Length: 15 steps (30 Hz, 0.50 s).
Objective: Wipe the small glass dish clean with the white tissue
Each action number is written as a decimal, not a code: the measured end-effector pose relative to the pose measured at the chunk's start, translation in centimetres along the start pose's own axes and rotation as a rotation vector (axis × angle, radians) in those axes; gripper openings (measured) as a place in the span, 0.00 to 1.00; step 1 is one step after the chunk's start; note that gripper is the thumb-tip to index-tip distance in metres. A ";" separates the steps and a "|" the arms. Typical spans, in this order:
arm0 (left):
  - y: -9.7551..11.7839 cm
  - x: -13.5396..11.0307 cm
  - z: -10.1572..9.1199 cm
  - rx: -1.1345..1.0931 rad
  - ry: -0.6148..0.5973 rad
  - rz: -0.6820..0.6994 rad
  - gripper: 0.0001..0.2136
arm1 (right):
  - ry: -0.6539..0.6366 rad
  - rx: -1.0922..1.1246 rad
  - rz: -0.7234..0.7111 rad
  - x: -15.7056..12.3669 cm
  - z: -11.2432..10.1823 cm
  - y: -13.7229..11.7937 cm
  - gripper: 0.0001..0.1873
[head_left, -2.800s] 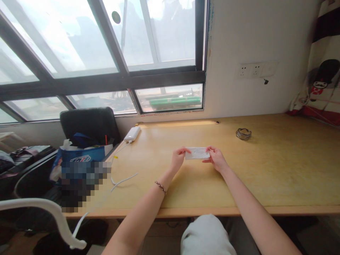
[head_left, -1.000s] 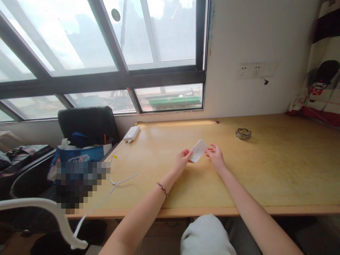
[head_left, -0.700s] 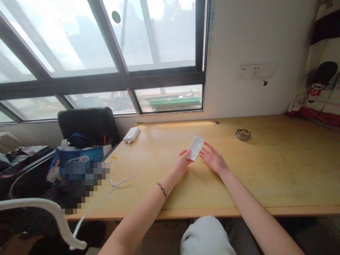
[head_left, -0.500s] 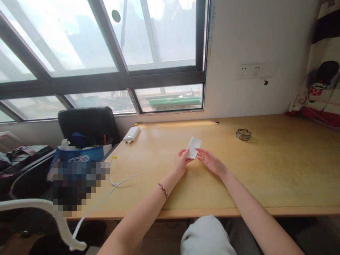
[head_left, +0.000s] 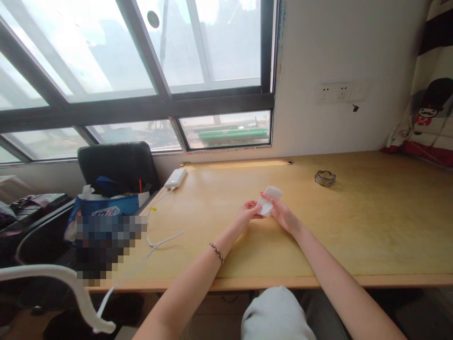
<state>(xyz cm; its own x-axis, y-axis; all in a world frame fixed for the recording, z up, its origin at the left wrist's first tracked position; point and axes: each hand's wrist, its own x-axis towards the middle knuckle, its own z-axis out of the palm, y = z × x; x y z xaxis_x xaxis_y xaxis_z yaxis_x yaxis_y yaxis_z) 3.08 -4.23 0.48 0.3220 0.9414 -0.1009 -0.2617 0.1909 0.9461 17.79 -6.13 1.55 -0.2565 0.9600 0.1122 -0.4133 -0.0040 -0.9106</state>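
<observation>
A small folded white tissue [head_left: 274,192] is held up over the wooden desk between my two hands. My left hand [head_left: 250,211], with a braided bracelet on its wrist, is closed on the tissue's lower left part, thumb on top. From the right, my right hand [head_left: 282,213] pinches it as well, with fingers laid across its face. Parts of the fingers behind the tissue are hidden.
A white power bank [head_left: 176,178] with a white cable [head_left: 165,240] lies on the desk's left side. Farther right sits a dark ring-shaped object [head_left: 324,178] with a wavy rim. A blue bag [head_left: 109,208] rests on a black chair [head_left: 118,165] beyond the left edge.
My right hand, beside the tissue before, has closed on it. The tissue has moved slightly right and tilted rightward, and my left hand has shifted right with it.
</observation>
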 end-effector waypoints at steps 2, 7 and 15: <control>0.2 0.1 -0.3 0.015 -0.006 -0.002 0.15 | 0.050 -0.022 -0.004 0.1 -0.1 0.0 0.22; 0.5 0.1 -0.6 0.029 -0.004 -0.005 0.15 | 0.140 -0.030 -0.036 0.5 -0.6 0.3 0.23; 1.0 0.0 -0.8 0.073 0.028 0.015 0.12 | 0.280 -0.004 -0.098 0.7 -1.7 -0.3 0.25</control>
<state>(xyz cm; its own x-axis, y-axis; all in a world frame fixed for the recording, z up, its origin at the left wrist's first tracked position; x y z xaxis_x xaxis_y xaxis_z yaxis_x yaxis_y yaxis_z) 2.12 -3.81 1.19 0.2928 0.9516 -0.0936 -0.1988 0.1564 0.9675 19.20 -4.94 1.21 0.0354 0.9956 0.0862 -0.4205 0.0931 -0.9025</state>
